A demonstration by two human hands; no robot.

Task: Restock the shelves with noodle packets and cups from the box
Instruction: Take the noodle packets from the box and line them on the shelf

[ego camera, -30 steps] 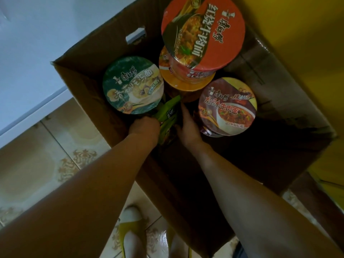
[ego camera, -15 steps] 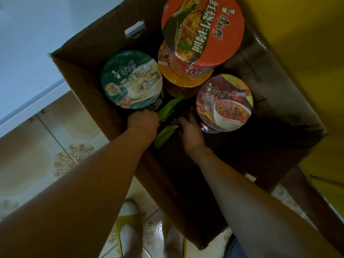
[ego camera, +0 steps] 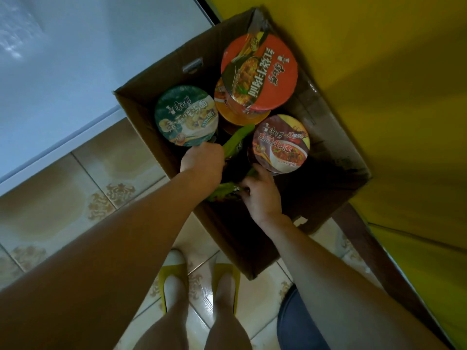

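An open cardboard box stands on the tiled floor. Inside are noodle cups: a green-lidded cup, a red-lidded cup stacked on an orange-lidded cup, and a dark red-lidded cup. Between them lie green noodle packets, partly hidden in the dark. My left hand grips the packets from the left. My right hand pinches the lower green edge of the packets from the right.
A yellow wall or panel runs along the box's right side. A pale blue-white surface with a white edge lies to the left. My feet in yellow slippers stand on the patterned tiles just before the box.
Both hands have drawn back toward me and lifted, taking the green packets with them. My view has pulled away, showing more floor and my feet.
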